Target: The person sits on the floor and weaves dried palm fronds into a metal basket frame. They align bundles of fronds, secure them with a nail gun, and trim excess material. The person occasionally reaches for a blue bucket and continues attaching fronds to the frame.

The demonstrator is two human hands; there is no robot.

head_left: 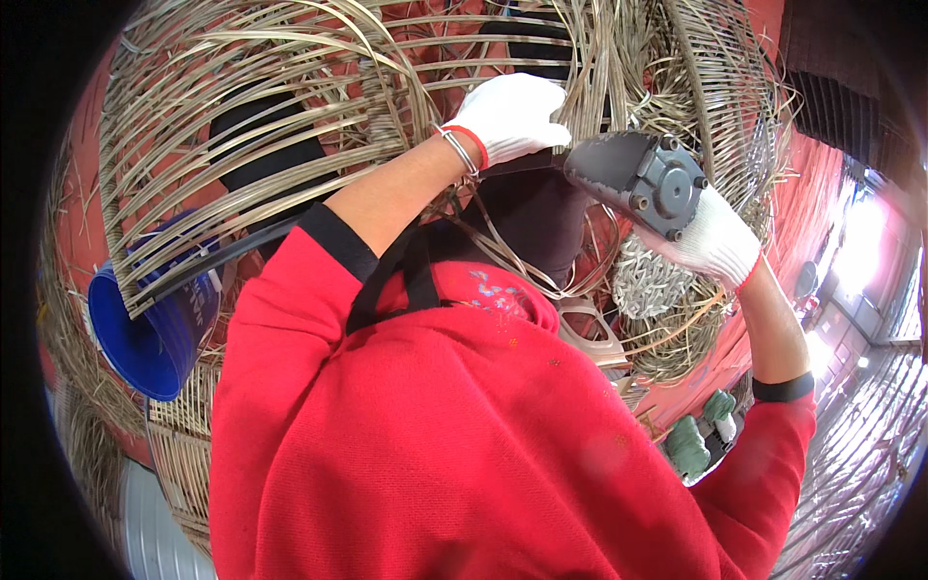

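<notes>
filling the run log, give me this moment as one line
left hand: gloved, on rattan strips | right hand: gloved, gripping grey power tool | behind: woven rattan frame, blue bucket

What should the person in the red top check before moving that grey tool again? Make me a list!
1. Right hand in its white glove grips the grey metal power tool: ok.
2. Left hand, also gloved, rests on the woven cane strips: ok.
3. Left fingers away from the tool's tip: cannot tell, they sit close.
4. Black hose free of tangles: cannot tell.
5. Blue plastic bucket out of the way: ok.
</notes>
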